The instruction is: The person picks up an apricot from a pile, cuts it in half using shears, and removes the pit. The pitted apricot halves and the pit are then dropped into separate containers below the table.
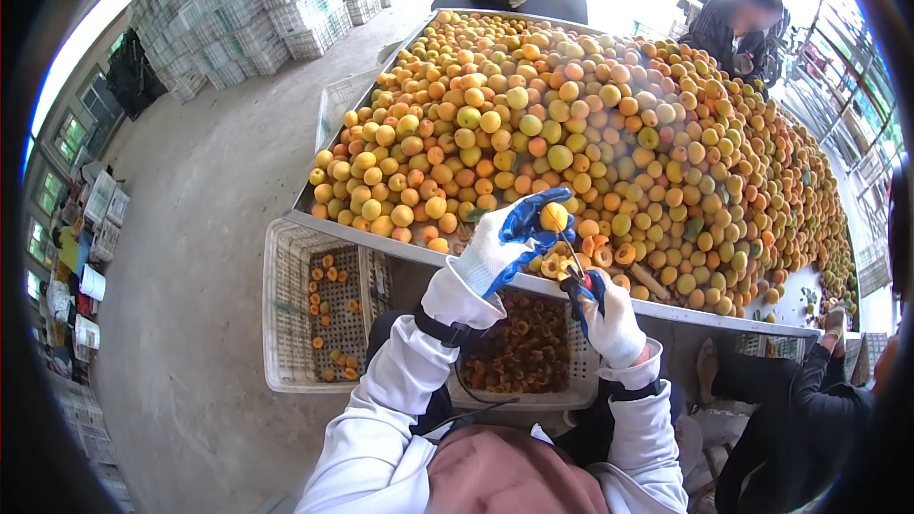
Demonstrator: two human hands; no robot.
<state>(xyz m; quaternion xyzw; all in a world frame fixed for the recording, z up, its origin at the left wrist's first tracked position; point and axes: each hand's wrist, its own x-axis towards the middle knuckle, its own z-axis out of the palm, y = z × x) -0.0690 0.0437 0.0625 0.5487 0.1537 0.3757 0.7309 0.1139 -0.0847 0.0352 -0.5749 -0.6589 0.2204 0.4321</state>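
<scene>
At table edge, apricot is pinched in left hand, knife gripped in right hand (blade nr fingers); slip-cut risked.

You are wearing white knit-cloth gloves, coated glossy blue, on your left hand and right hand. The left is pinching a smooth, matt-skinned apricot, the right gripping a metal-bladed knife, at the table's dull sheet-metal near edge, above a white plastic crate.
</scene>
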